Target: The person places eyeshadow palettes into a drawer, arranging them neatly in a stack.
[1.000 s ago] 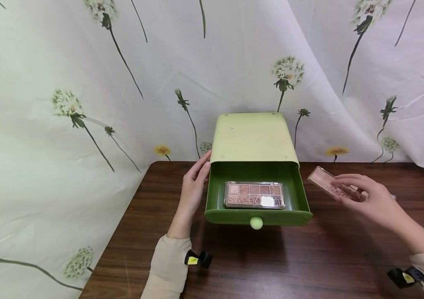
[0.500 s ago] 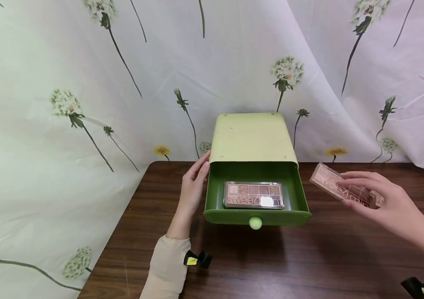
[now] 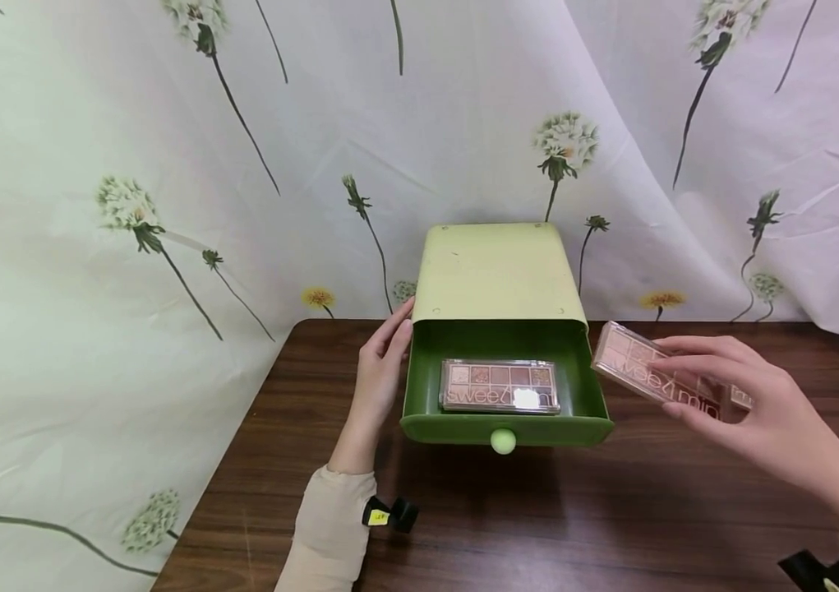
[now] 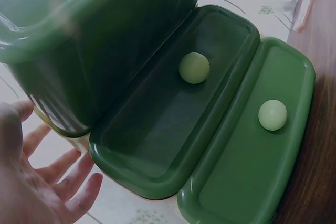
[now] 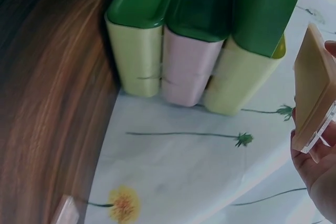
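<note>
A clear-lidded eyeshadow palette (image 3: 628,362) tilts in my right hand (image 3: 774,411), pinched between thumb and fingers just right of the pulled-out top drawer. Its pale back shows in the right wrist view. Inside the green drawer (image 3: 456,429), a second eyeshadow palette (image 3: 496,386) lies flat near the front wall. My left hand (image 3: 378,370) rests against the left side of the drawer cabinet (image 3: 496,271), fingers extended. In the left wrist view that hand's fingers are spread beside the cabinet.
Two more drawers, with round knobs (image 4: 273,115), sit closed below the open one. Another palette-like item (image 3: 740,399) shows partly behind my right hand. The brown wooden table (image 3: 500,534) meets a flower-printed cloth (image 3: 315,123) behind the cabinet.
My right hand has lifted the palette, drawn it slightly right, then brought it left to the drawer's edge. My left hand and the cabinet stay put.
</note>
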`<move>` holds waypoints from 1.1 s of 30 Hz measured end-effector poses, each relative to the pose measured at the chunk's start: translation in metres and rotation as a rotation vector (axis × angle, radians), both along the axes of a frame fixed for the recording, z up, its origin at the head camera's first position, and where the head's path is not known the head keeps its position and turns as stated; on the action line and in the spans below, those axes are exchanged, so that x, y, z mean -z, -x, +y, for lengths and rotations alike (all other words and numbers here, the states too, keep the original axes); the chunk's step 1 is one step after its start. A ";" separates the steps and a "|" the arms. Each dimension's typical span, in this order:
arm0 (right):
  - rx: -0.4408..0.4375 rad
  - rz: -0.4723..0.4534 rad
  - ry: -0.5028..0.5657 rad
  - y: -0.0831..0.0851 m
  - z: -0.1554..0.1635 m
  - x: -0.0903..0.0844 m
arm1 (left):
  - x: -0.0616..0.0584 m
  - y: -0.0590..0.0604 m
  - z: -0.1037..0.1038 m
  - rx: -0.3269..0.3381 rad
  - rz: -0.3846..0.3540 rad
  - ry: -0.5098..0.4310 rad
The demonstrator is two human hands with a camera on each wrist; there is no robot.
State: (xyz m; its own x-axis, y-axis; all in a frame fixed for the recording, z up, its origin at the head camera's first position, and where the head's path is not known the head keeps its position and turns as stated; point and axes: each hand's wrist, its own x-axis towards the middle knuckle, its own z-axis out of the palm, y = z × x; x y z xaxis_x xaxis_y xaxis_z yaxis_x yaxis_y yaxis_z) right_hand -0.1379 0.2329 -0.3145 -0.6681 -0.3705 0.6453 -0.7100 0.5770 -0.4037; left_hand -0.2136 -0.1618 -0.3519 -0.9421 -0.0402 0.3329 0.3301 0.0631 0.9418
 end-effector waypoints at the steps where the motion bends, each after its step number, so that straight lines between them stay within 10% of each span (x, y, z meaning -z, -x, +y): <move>1: -0.012 0.000 0.002 0.000 -0.003 -0.001 | 0.000 0.000 0.000 0.000 0.000 0.000; 33: -0.369 -0.061 -0.091 0.026 -0.092 -0.035 | 0.001 0.000 0.000 -0.004 -0.001 0.005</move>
